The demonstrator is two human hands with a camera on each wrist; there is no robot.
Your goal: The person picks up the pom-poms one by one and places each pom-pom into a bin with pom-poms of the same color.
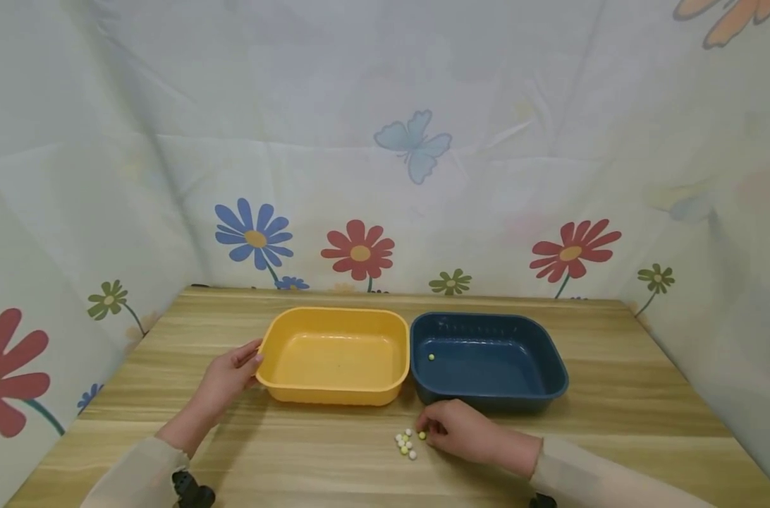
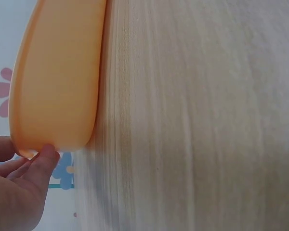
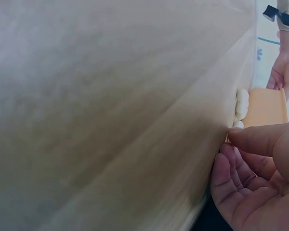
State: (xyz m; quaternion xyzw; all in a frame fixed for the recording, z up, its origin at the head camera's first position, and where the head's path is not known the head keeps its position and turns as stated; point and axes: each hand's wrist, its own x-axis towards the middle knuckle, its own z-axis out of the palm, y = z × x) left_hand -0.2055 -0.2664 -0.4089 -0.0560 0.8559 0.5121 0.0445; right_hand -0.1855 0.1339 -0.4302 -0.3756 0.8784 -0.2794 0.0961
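My left hand (image 1: pixel 229 374) grips the left end of a yellow plastic basin (image 1: pixel 334 395). The left wrist view shows the thumb by the rim and a fingertip (image 2: pixel 49 150) against the outer wall. In front of the dark blue basin (image 1: pixel 486 403), my right hand (image 1: pixel 461 432) is low over the table, thumb and forefinger pinching a small yellow-green ball (image 1: pixel 422 435). Just left of those fingertips lies a loose cluster of small white and yellow balls (image 1: pixel 404 443). One yellow-green ball (image 1: pixel 431 358) sits inside the blue basin. In the right wrist view, the pinched ball is mostly hidden.
The two basins stand side by side on a wood-grain table (image 1: pixel 321 458), the yellow one on the left. Behind the table and at both sides hangs a pale cloth (image 1: pixel 296 85) printed with flowers and a butterfly. A black strap device (image 1: pixel 191 489) is on the left wrist.
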